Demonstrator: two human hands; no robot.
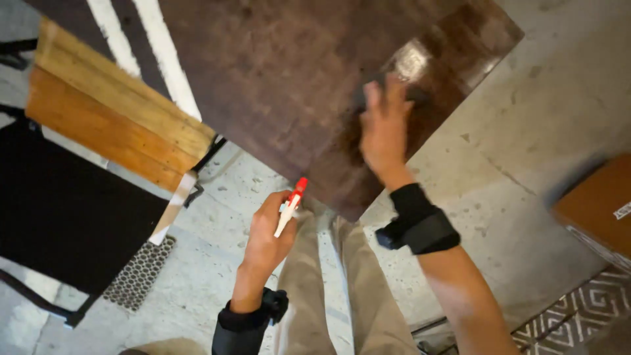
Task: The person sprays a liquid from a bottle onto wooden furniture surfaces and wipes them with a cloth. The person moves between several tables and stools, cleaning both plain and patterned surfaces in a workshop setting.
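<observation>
Head view, looking straight down: what are the two hands doing?

— A person stands at the corner of a dark brown tabletop (276, 79). The right hand (383, 131) lies flat with fingers spread, pressing a dark pad or cloth (413, 93) to the wood; motion blur leaves the pad's exact kind unclear. A wet, shiny patch (411, 60) gleams just beyond the fingertips.

And the left hand?

— The left hand (268, 233) is closed around a spray bottle's trigger head (291, 205), red nozzle and white lever, held off the tabletop near the corner, above the person's beige trousers (315, 289). Black straps (419, 220) circle both wrists.

Which step is this?

— It reads as the wiping stroke, with spray already on the surface at the corner.

What would the next move call for?

— Probably steady pressure across the remaining dry wood, with the bottle aimed clear of the wiping hand.

Anything else around?

— A slatted wooden chair (112, 112) stands to the left on the concrete floor (513, 177), and a cardboard box (598, 204) sits at the right edge.
</observation>
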